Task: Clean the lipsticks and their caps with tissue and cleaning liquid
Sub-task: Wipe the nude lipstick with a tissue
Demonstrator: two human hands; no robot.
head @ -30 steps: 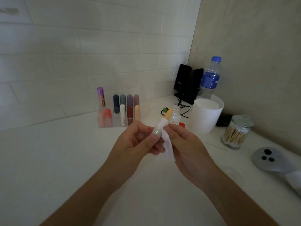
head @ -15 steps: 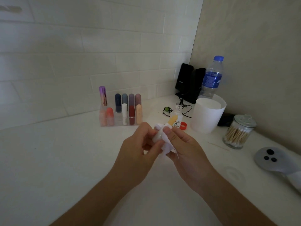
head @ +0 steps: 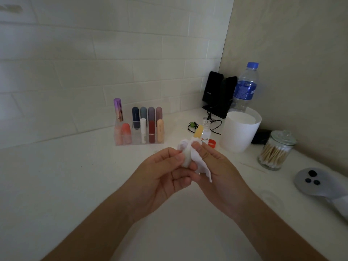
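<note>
My left hand (head: 165,172) grips the base of an open lipstick (head: 198,131), whose yellow-orange tip pokes up above my fingers. A white tissue (head: 199,162) is wrapped round the lipstick's body, and my right hand (head: 216,166) pinches that tissue against it with thumb and fingers. Behind my hands stands a small clear bottle of cleaning liquid (head: 206,130) with its neck uncapped, and its red cap (head: 212,143) lies beside it. A clear organizer (head: 139,132) at the back holds several capped lipsticks in two rows.
To the right stand a white tub (head: 240,132), a water bottle (head: 245,87), black speakers (head: 218,95) with cables, and a glass jar of cotton swabs (head: 275,150). A grey controller (head: 316,182) lies at the right edge of the white counter (head: 66,176).
The tissue, which hung below the lipstick a second ago, is now wrapped round its body. The yellow tip stays exposed and both hands have shifted slightly lower.
</note>
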